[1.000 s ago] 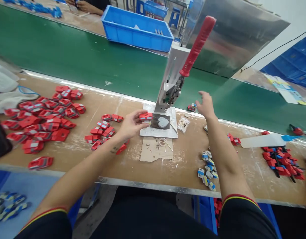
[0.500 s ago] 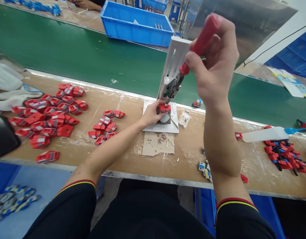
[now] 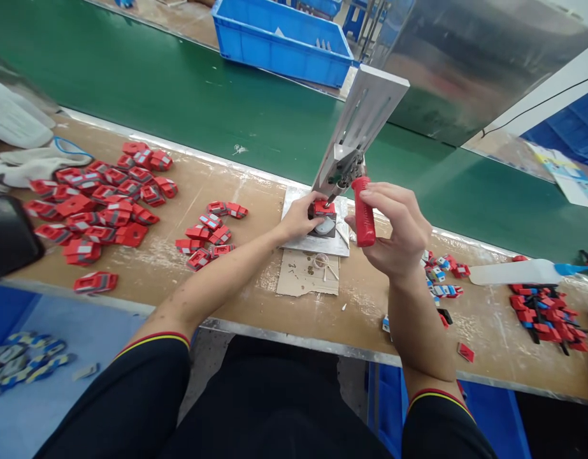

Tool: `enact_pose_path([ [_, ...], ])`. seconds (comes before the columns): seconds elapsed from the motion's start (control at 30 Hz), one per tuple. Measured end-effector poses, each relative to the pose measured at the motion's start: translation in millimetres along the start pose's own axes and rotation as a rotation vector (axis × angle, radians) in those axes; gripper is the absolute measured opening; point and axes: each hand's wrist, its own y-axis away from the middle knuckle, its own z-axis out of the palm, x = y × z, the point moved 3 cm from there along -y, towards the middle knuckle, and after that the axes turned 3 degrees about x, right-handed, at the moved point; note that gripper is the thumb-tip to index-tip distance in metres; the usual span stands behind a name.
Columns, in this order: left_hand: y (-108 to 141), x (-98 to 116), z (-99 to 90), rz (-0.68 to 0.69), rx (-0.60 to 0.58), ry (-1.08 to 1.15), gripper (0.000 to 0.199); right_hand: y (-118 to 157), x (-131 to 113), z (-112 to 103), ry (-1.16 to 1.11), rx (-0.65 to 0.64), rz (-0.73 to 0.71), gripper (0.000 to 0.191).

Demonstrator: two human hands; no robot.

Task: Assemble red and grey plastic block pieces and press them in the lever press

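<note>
My right hand (image 3: 399, 226) is wrapped round the red handle (image 3: 364, 210) of a toggle clamp press, and the handle points downward. The clamp's metal linkage (image 3: 351, 169) sits on a slotted upright plate (image 3: 370, 95). Below its plunger, a small red plastic part (image 3: 324, 208) rests on the fixture over a metal base (image 3: 294, 245). My left hand (image 3: 299, 218) grips that part from the left, thumb and fingers at its side. A round metal disc (image 3: 325, 225) lies just in front of the part.
Red parts lie in a large pile (image 3: 102, 197) and a smaller group (image 3: 210, 233) at left. Cardboard (image 3: 306, 274) with cotton swabs lies before the base. At right are a white bottle (image 3: 511, 272) and red-black parts (image 3: 549, 312). A blue crate (image 3: 279, 48) stands beyond the green belt (image 3: 179, 95).
My right hand has pulled the red handle down from its raised position. My left hand stays at the red part. The whole view has shifted slightly.
</note>
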Motion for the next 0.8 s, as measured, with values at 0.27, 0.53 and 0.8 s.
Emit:
enact_pose_path([
  [0.27,-1,-5,1.4,0.005,0.017,0.014,0.046,25,8,11,-0.024,-0.035,0.009,0.034],
  [0.53,-1,2,0.2,0.000,-0.033,-0.105,0.046,43,18,28,-0.458,0.021,0.481,0.027],
  [0.8,-1,2,2.1,0.030,-0.001,-0.169,0.046,25,7,30,-0.874,-0.184,0.864,0.051],
])
